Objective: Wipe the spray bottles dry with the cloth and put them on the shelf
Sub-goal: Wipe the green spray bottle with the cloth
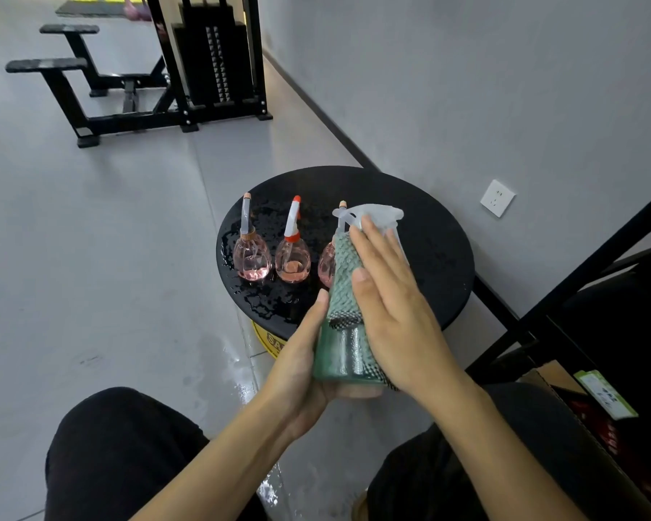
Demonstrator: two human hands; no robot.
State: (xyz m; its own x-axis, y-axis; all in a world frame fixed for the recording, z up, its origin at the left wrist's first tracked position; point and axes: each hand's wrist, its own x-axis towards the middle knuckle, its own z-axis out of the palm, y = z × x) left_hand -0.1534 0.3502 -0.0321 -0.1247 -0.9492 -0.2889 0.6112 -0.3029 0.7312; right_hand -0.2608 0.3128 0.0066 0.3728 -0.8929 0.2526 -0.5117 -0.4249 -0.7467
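Observation:
A green spray bottle (341, 357) with a clear trigger head is held upright above the near edge of the round black table (440, 235). My left hand (297, 370) grips its base and lower side. My right hand (388, 306) presses a grey-green textured cloth (344, 280) flat against the bottle's upper body. Three small pink spray bottles stand in a row on the wet tabletop: one at the left (252, 257), one in the middle (293, 261) with an orange-and-white head, and one (327, 263) partly hidden behind the cloth.
A black metal shelf frame (564, 295) stands at the right, with a cardboard box (553, 377) at its foot. Black gym equipment (211, 58) stands at the back. Water lies on the floor (241, 377) under the table. My knees in dark trousers fill the bottom.

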